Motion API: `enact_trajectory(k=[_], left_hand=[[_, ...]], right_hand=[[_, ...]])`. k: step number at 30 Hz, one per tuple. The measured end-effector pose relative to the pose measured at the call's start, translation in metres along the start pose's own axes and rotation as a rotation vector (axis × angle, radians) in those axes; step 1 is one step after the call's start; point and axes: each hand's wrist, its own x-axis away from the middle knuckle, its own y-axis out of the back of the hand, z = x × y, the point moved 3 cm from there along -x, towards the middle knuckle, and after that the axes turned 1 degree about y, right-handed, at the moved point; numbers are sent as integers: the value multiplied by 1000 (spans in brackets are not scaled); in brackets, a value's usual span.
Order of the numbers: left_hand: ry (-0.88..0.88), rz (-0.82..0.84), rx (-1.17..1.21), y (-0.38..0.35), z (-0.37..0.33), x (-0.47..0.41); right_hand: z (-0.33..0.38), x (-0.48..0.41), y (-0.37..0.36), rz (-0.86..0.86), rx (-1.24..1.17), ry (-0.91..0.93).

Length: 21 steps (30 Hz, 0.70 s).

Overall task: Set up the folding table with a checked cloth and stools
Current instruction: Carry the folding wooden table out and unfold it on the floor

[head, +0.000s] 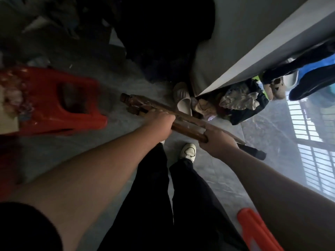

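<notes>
Two hands carry what appears to be the folding table (186, 125), collapsed and seen edge-on as a worn brown bar held low over the grey floor (54, 154) in front of the person's feet. The left hand (159, 122) is curled round its middle; the right hand (215, 142) grips the nearer end, where a dark leg or foot pokes out past the wrist. One red stool (54, 100) stands just to the left, apart from the load, and an orange-red plastic piece (253, 230), possibly a second stool, juts in at the bottom right. A black bag (243, 105) of crumpled fabric lies by the wall ahead; whether any of it is the checked cloth cannot be told.

By the look of things this is the first step: the table is in hand but not yet opened, with no cloth spread and no stools placed. The next move would call for open floor away from the red stool and the bag, then swinging the legs out and standing the surface level.
</notes>
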Motion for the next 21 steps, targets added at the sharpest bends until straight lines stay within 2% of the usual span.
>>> enact_trajectory(k=[7, 12, 21], left_hand=[[146, -114, 100, 27, 15, 116], [312, -102, 184, 31, 34, 216], [638, -127, 496, -15, 46, 418]], right_hand=[[60, 61, 27, 153, 158, 124], [128, 107, 35, 261, 284, 313], [251, 202, -14, 396, 539, 563]])
